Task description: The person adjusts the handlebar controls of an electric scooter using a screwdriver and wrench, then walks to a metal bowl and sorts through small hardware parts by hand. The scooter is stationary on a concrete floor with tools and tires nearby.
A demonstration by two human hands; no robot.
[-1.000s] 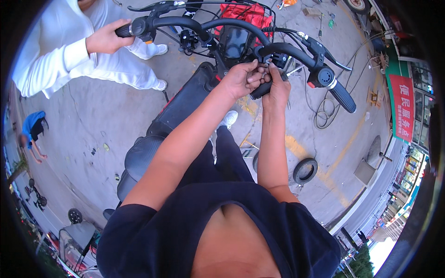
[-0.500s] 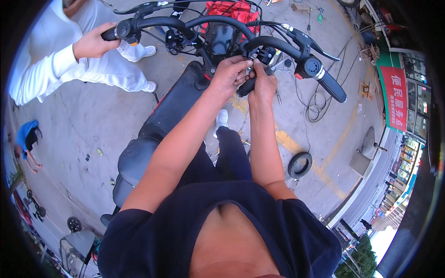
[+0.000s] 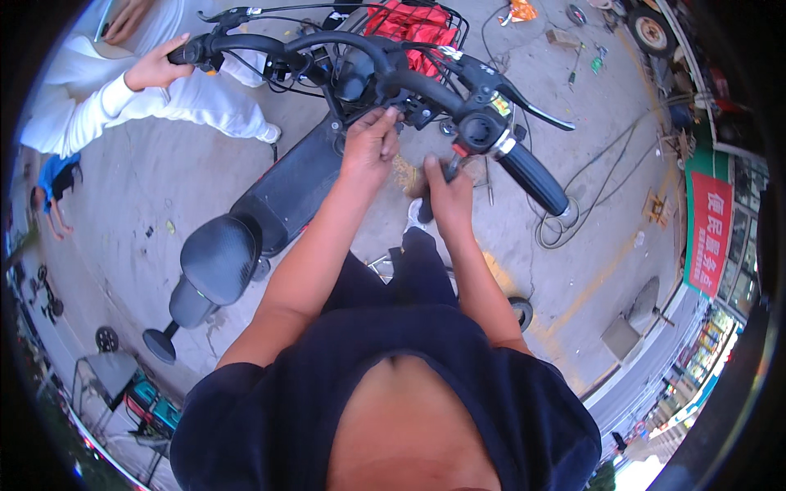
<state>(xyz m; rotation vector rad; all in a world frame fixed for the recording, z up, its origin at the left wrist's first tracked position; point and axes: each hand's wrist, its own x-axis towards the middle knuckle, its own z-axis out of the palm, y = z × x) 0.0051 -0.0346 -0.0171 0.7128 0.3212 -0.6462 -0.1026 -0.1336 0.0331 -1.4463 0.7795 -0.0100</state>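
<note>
My left hand [image 3: 367, 150] is pinched at the underside of the black handlebar assembly [image 3: 426, 92], touching a small part that its fingers mostly hide. Lower and to the right, my right hand [image 3: 446, 195] is closed around a dark tool with a metal shank [image 3: 453, 166], below the red-buttoned control and the ribbed right handlebar grip [image 3: 528, 172]. The electric scooter has a long dark deck [image 3: 286, 200] and a black seat [image 3: 221, 258] beside my left arm. Red fabric [image 3: 422, 37] lies in its front wire basket.
A person in white [image 3: 160, 65] grips the far left handlebar end; another in blue [image 3: 57, 184] bends at the far left. A coiled hose [image 3: 557, 233], a tire [image 3: 521, 311], a wheel [image 3: 651, 33] and a wooden stool [image 3: 655, 209] are on the pavement. A red banner [image 3: 708, 229] stands right.
My hands have separated: the right has dropped away from the handlebar stem with the tool, while the left stays at it. The scooter's seat and right grip appear shifted in view.
</note>
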